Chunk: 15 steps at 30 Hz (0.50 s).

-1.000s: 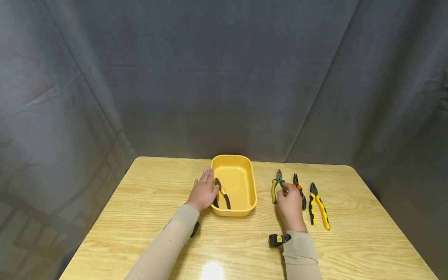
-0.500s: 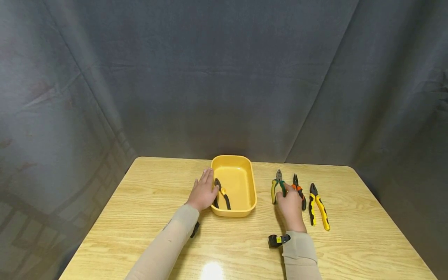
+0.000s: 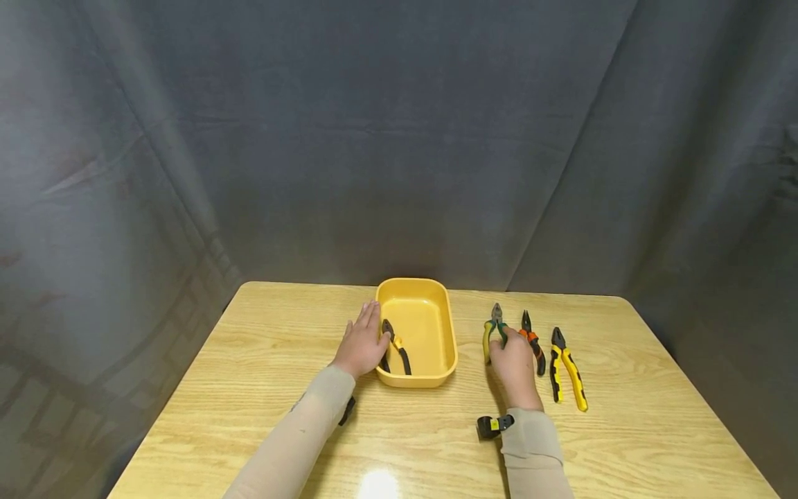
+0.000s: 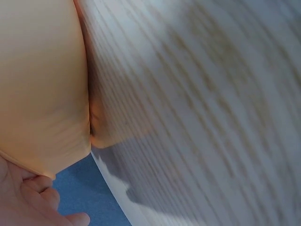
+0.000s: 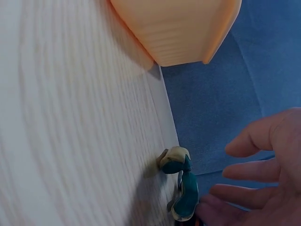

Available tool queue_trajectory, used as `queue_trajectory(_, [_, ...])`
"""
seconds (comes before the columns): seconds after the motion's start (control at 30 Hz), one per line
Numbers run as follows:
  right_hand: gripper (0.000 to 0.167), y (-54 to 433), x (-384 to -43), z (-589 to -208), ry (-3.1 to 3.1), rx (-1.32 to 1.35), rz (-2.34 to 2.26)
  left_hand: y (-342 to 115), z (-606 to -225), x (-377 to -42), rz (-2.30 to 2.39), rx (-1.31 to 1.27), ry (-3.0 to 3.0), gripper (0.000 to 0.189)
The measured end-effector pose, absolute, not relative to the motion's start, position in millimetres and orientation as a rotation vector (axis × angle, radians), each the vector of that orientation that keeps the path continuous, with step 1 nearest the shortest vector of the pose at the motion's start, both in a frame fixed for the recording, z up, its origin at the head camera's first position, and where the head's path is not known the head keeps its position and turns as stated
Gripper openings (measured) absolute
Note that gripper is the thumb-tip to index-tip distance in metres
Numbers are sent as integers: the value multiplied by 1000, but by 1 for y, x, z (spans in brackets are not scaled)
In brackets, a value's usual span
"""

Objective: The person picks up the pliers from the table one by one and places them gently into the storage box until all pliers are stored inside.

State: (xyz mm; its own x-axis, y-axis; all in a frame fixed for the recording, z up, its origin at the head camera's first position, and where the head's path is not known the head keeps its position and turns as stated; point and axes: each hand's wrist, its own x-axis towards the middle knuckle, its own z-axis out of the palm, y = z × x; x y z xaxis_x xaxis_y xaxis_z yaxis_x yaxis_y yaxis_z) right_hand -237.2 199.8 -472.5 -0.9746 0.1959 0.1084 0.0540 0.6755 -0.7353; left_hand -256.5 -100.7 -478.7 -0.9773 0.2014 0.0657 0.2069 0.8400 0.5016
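My left hand (image 3: pixel 360 348) rests along the left rim of a yellow plastic bin (image 3: pixel 454 339), fingers straight in the head view. Inside the bin, near that hand, lies a pair of pliers (image 3: pixel 404 357) with black and yellow handles, partly covered by the hand. My right hand (image 3: pixel 515 366) hovers at the green and yellow handled pliers (image 3: pixel 497 313). In the right wrist view, its fingers (image 5: pixel 254 170) are spread beside the green handle (image 5: pixel 189 195), not closed round it; whether the lowest finger touches it, I cannot tell.
Right of my right hand lie orange and black needle-nose pliers (image 3: pixel 535 343), then yellow and black pliers (image 3: pixel 572 378). All rest on a wooden table (image 3: pixel 648 416). A grey cloth (image 3: pixel 399 152) hangs behind the table's far edge.
My right hand has shifted slightly left at the green and yellow pliers, which stay in place. The left hand keeps its place on the bin.
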Motion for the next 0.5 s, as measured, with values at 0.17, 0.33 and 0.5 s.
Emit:
queue_trajectory(0.17, [50,200,-241,-473,-2748,-198,1153,-101,-480,-257,-817,-337,-2997,68])
queue_trajectory(0.33, [49,201,-245,-472,-2765,-176,1100,-102,-479,-256,-813,-337,-3000,68])
queue_trajectory(0.5, [45,202,-248,-467,-2833,-175,1002,-101,-479,-256,-823,-338,-2994,68])
